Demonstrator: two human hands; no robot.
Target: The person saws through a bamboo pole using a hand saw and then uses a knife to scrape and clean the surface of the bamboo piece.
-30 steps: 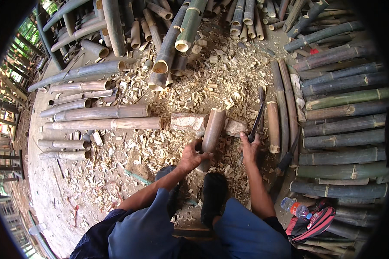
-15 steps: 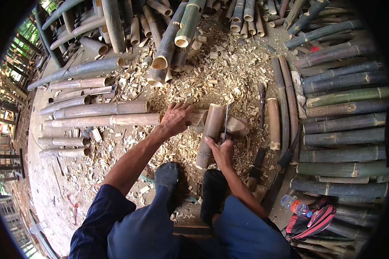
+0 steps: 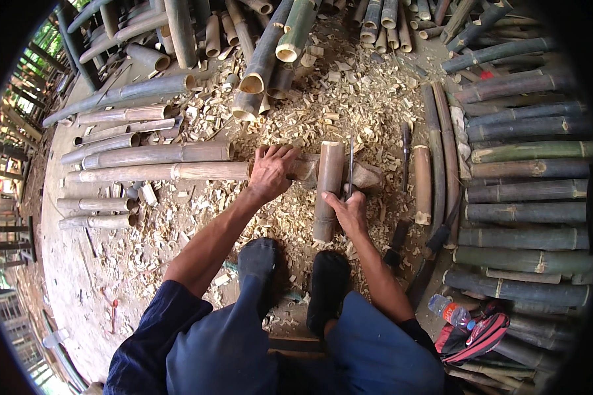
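Head view looks straight down on a seated person in dark blue trousers, both dark shoes (image 3: pixel 290 276) planted among pale bamboo chips on the ground (image 3: pixel 112 263). The left hand (image 3: pixel 272 172) is curled shut over the near end of a long dry bamboo pole (image 3: pixel 165 172), which lies crosswise and reaches away to the person's left; the grip looks meant to pin that pole so it cannot roll or slide. A short, thick bamboo section (image 3: pixel 327 191) lies lengthwise between the hands, its far end propped on a wooden chopping block (image 3: pixel 369 178), which raises the piece off the chips and gives a firm base. The right hand (image 3: pixel 351 212) is closed round the handle of a long narrow blade (image 3: pixel 351 164), held edge-down just beside the short section's right flank, pointing away from the body, likely so the edge stays clear of the legs. More cutting tools (image 3: pixel 406 148) lie within reach to the right of the block. Trimmed pale poles (image 3: pixel 112 141) are stacked in a row on the left, while greener uncut culms (image 3: pixel 527 191) are banked on the right, which keeps worked and raw stock apart. A plastic bottle (image 3: pixel 449 311) and a red-and-black bag (image 3: pixel 481 332) sit by the right knee.
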